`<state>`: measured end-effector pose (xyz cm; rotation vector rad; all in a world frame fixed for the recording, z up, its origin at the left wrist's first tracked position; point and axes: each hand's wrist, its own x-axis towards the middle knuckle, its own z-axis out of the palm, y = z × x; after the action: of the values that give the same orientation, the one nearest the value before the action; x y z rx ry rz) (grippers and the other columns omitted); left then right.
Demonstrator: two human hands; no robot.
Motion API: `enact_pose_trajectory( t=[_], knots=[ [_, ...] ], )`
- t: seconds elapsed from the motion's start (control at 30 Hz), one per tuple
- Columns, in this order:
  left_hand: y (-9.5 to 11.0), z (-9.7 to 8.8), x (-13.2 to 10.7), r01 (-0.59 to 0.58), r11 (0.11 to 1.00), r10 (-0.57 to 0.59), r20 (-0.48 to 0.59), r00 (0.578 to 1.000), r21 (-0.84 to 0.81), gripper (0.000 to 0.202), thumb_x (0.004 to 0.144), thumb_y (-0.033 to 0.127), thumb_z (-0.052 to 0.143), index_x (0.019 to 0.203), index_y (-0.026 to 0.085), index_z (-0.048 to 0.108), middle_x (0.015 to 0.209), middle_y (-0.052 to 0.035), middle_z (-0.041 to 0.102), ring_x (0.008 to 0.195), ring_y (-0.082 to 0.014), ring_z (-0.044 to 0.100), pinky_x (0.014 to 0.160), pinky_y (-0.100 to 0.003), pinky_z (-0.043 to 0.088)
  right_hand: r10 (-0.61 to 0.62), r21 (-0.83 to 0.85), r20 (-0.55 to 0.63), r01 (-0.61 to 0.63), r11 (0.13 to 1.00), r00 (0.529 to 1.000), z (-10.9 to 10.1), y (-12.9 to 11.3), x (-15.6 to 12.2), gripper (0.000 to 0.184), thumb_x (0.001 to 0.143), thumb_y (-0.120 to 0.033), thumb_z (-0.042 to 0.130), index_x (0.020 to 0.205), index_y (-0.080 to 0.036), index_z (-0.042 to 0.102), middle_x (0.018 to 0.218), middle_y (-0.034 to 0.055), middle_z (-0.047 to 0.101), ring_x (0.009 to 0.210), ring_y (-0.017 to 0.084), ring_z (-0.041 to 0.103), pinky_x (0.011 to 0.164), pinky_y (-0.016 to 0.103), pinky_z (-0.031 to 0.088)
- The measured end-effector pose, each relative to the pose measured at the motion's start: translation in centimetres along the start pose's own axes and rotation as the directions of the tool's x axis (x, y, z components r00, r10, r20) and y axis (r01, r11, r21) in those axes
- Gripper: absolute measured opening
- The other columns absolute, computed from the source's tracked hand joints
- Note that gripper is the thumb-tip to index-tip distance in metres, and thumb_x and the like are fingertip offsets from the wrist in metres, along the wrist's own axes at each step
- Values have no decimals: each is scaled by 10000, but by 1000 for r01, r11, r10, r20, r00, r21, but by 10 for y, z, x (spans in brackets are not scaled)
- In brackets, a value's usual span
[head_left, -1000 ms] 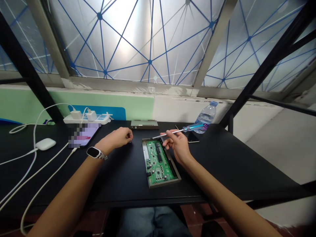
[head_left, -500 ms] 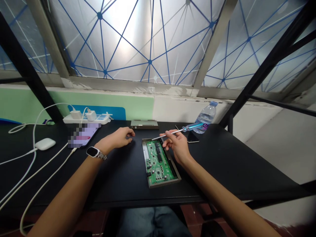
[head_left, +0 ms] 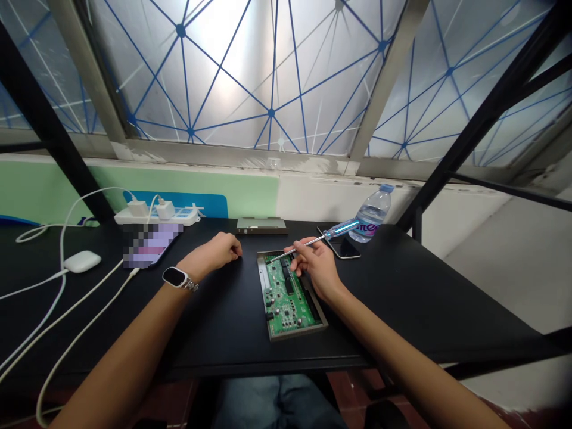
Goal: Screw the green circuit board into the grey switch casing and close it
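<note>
A green circuit board (head_left: 286, 295) lies in a shallow metal tray (head_left: 298, 331) on the black table (head_left: 402, 298). My right hand (head_left: 313, 265) pinches the shaft of a screwdriver (head_left: 333, 232) with a clear blue handle, its tip lowered to the board's far left corner. My left hand (head_left: 217, 251), with a watch (head_left: 176, 276) on the wrist, rests on the table left of the tray, its fingers curled under; whether they hold anything is hidden.
A metal cover plate (head_left: 261, 225) lies behind the tray. A water bottle (head_left: 370, 213) and a dark phone (head_left: 342, 247) sit at the right. At the left are a power strip (head_left: 156, 213), a phone with a lit screen (head_left: 149, 245), white cables (head_left: 67, 333) and an earbud case (head_left: 81, 260).
My right hand has tipped the screwdriver down, bringing its tip onto the board's far corner. My left hand opened briefly, then curled again and shifted slightly toward the tray.
</note>
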<state>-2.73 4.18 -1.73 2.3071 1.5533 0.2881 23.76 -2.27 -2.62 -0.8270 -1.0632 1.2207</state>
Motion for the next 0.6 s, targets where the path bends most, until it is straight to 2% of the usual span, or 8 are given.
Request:
enact_pose_trajectory(
  t=[0.17, 0.27, 0.37, 0.43, 0.5, 0.6],
  knots=[
    [-1, 0, 0, -9, 1000, 9, -5, 1000, -5, 180, 766, 177, 630, 873, 187, 775, 851, -69, 751, 807, -224, 697, 718, -290, 503, -8, -20, -12, 7, 1000, 1000, -1, -2, 1, 416, 747, -453, 826, 856, -202, 512, 808, 72, 786, 451, 136, 649, 361, 197, 453],
    [5, -1, -3, -136, 991, 136, -114, 984, 3, 168, 818, 295, 665, 905, 189, 762, 946, -82, 727, 877, -237, 678, 774, -317, 499, -5, -43, -31, 4, 999, 1000, -4, -4, 3, 415, 768, -488, 794, 850, -208, 499, 763, 56, 775, 424, 132, 628, 354, 200, 438],
    [19, 2, -5, -296, 953, 273, -248, 929, -58, 230, 923, 346, 568, 926, 193, 739, 987, -77, 701, 915, -219, 657, 799, -319, 497, -15, -91, -41, 11, 996, 999, -8, -7, 7, 378, 797, -501, 744, 837, -212, 502, 607, -5, 707, 339, 101, 525, 324, 189, 373],
    [31, 10, -4, -353, 926, 303, -296, 906, -133, 239, 948, 352, 547, 978, 193, 723, 1014, -73, 697, 892, -199, 653, 782, -307, 504, -26, -161, -39, 19, 987, 999, -12, -7, 9, 343, 826, -507, 697, 835, -215, 517, 488, -54, 610, 305, 91, 445, 308, 185, 320],
    [41, 21, -2, -369, 909, 299, -315, 901, -195, 229, 940, 343, 568, 1035, 188, 706, 1038, -75, 701, 895, -196, 654, 782, -307, 512, -18, -275, -17, 13, 961, 1000, -16, -7, 11, 327, 855, -523, 647, 833, -217, 533, 418, -82, 524, 293, 91, 385, 306, 192, 284],
    [49, 37, 3, -340, 900, 251, -313, 916, -273, 196, 944, 297, 557, 997, 181, 705, 975, -68, 715, 869, -195, 659, 763, -304, 511, 1, -492, 38, 18, 870, 999, -23, -6, 12, 327, 873, -528, 612, 799, -220, 531, 389, -88, 473, 312, 93, 355, 349, 206, 274]
  ],
)
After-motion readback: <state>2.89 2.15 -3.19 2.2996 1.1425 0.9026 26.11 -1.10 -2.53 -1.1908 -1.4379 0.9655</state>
